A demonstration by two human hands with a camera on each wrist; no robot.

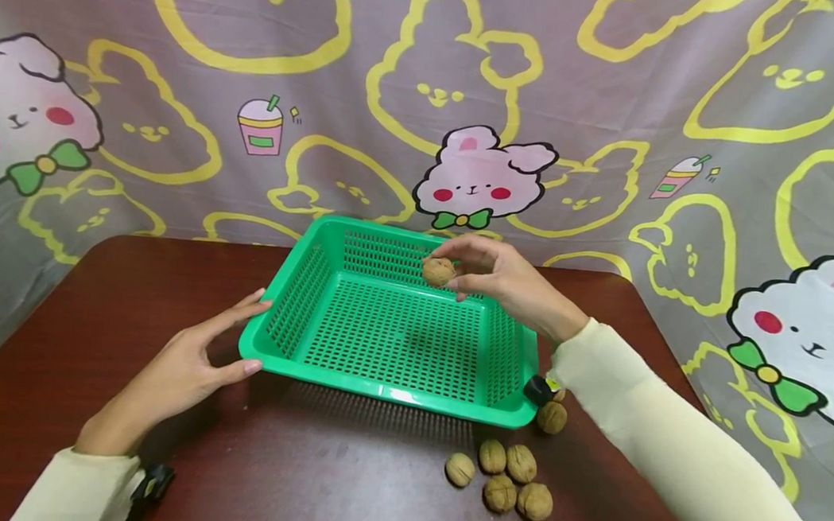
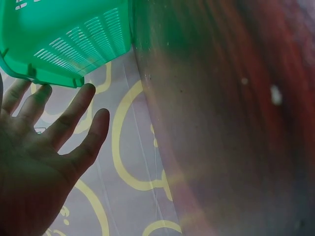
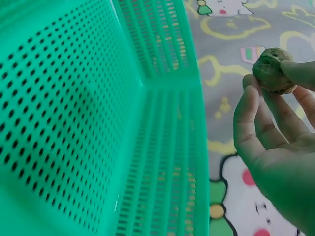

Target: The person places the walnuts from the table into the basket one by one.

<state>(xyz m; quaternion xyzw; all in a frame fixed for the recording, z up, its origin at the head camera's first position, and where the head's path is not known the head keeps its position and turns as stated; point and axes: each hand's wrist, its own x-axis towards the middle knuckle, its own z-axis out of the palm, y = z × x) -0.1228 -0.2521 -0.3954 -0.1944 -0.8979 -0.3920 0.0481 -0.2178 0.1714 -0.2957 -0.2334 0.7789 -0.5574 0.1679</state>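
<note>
A green plastic basket [image 1: 387,394] with slotted walls and a perforated floor stands on the brown table, with no nuts visible inside. Over its far right part, my right hand [image 1: 509,286] pinches a walnut [image 1: 438,272] between thumb and fingers. The right wrist view shows the same walnut [image 3: 271,70] at the fingertips, apart from the basket. At the basket's left side my left hand [image 1: 184,366] touches the rim with thumb and fingertips. Its fingers [image 2: 74,115] look fairly straight in the left wrist view.
Several loose walnuts [image 1: 499,493] lie on the table [image 1: 268,466] at the front right. Another walnut [image 1: 552,417] sits by the basket's near right corner, partly beneath the right wrist's camera [image 1: 540,390]. A patterned curtain [image 1: 371,74] hangs behind the table.
</note>
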